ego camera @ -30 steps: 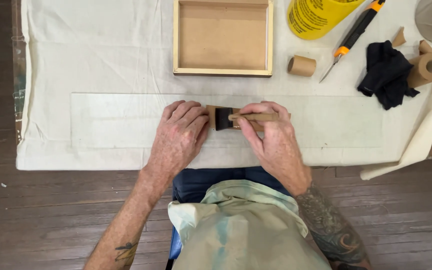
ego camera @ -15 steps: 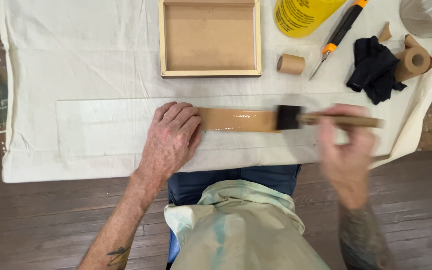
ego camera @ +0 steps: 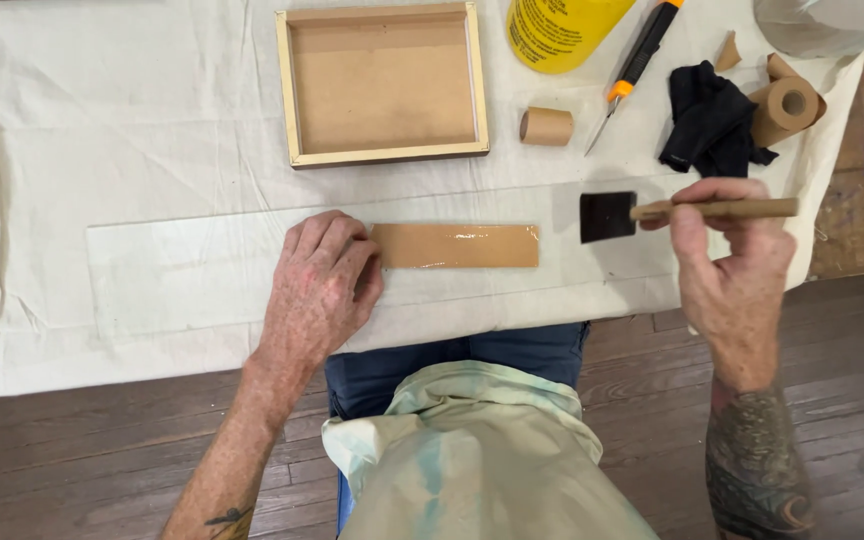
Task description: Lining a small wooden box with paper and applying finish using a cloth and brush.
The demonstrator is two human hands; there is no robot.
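Two bare hands work over a table draped in a cream cloth (ego camera: pixel 132 120), seen from the head camera looking straight down. The left hand (ego camera: pixel 320 290) lies flat, palm down with fingers together and slightly curled, pressing on the left end of a brown paper strip (ego camera: pixel 457 245); it grips nothing, only weighs the strip down. That strip lies lengthwise on a long clear sheet (ego camera: pixel 182 265) spread across the cloth, and its surface shines wet. The right hand (ego camera: pixel 737 265) is closed around the wooden handle of a foam brush (ego camera: pixel 652 212), thumb and fingers pinched on the handle, which lies roughly level and points right. The brush's black foam head sits just off the right end of the strip, apart from it, over the clear sheet. Beyond the strip, toward the far edge, rests a shallow wooden frame (ego camera: pixel 384 85) with its hollow back facing up. To its right stand a small cardboard tube (ego camera: pixel 547 126), a yellow bottle (ego camera: pixel 562 30) cut off by the picture's edge, and an orange-and-black craft knife (ego camera: pixel 635 62) lying at a slant. Further right lie a crumpled black rag (ego camera: pixel 710 120) and, touching it, a roll of brown paper tape (ego camera: pixel 787 105).
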